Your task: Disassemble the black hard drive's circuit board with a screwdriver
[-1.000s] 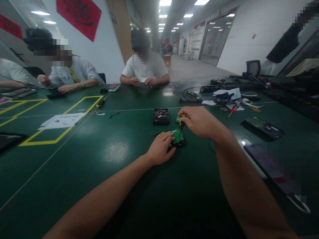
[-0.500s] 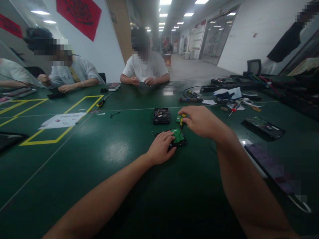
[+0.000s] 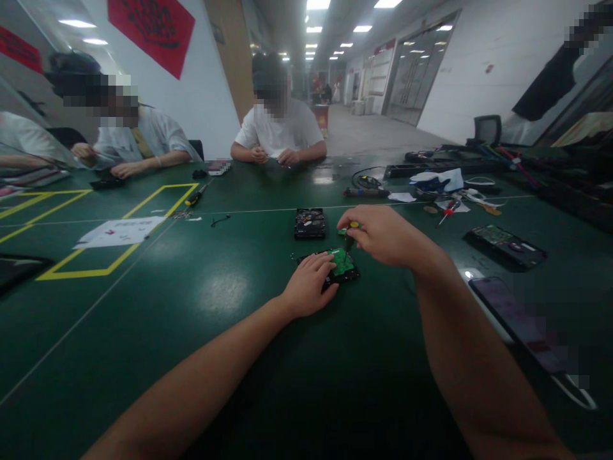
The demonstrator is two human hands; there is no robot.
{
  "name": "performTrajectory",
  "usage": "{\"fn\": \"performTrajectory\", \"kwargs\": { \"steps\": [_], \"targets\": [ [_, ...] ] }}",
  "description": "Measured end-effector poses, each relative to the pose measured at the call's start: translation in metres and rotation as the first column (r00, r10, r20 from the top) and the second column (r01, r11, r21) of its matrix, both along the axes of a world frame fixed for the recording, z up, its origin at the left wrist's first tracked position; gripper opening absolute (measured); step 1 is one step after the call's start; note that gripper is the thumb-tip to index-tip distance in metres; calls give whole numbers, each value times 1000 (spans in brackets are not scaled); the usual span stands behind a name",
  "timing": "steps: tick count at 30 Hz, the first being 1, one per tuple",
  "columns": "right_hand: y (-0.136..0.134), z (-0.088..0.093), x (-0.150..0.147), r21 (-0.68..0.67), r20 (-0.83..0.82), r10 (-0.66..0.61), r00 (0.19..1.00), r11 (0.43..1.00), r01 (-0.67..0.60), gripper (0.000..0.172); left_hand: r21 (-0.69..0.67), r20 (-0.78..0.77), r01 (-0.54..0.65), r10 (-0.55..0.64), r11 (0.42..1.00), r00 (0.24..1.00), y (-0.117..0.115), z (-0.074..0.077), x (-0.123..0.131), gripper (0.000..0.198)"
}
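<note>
A black hard drive with a green circuit board lies on the green table in front of me. My left hand rests on its left end, fingers curled over the edge and holding it down. My right hand is closed round a small screwdriver with a yellow top, held upright with its tip down on the green board. Just behind lies a second, opened hard drive.
A dark phone lies at my right forearm, another circuit board further right. Tools, cables and cloths crowd the far right. A paper sheet sits in yellow floor-tape markings at left. Two people sit across the table.
My right hand has shifted slightly left and tilted the screwdriver, with the yellow top now nearer the board. My left hand has stayed on the drive.
</note>
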State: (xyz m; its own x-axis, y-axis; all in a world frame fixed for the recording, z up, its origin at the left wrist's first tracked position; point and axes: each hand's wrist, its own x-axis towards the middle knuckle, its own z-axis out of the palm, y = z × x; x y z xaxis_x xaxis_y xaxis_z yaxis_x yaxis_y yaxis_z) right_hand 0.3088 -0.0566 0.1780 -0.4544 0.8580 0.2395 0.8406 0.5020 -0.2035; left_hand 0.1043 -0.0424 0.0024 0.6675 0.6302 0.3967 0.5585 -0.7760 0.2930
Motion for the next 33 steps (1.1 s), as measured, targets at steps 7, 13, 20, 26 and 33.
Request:
{"fn": "performTrajectory", "kwargs": {
  "steps": [7,13,20,26,33],
  "targets": [
    [2,-1,-2,-19,11,-95,995,995,95,23,-1,6,-4,4,1000,1000,0,-1,-1,43],
    [3,-2,-2,-2,61,-188,980,982,189,28,-3,7,-1,1,1000,1000,0,-1,-1,44],
    [2,-3,-3,20,31,-177,984,984,177,27,-8,6,5,-5,1000,1000,0,1,-1,44],
    [4,-3,-5,46,-14,-225,974,973,225,16,-14,1,0,0,1000,1000,1,-1,-1,43],
    [4,-4,-2,83,-11,-113,993,990,114,21,-19,1,-5,5,1000,1000,1,-3,-1,44]
  ]
}}
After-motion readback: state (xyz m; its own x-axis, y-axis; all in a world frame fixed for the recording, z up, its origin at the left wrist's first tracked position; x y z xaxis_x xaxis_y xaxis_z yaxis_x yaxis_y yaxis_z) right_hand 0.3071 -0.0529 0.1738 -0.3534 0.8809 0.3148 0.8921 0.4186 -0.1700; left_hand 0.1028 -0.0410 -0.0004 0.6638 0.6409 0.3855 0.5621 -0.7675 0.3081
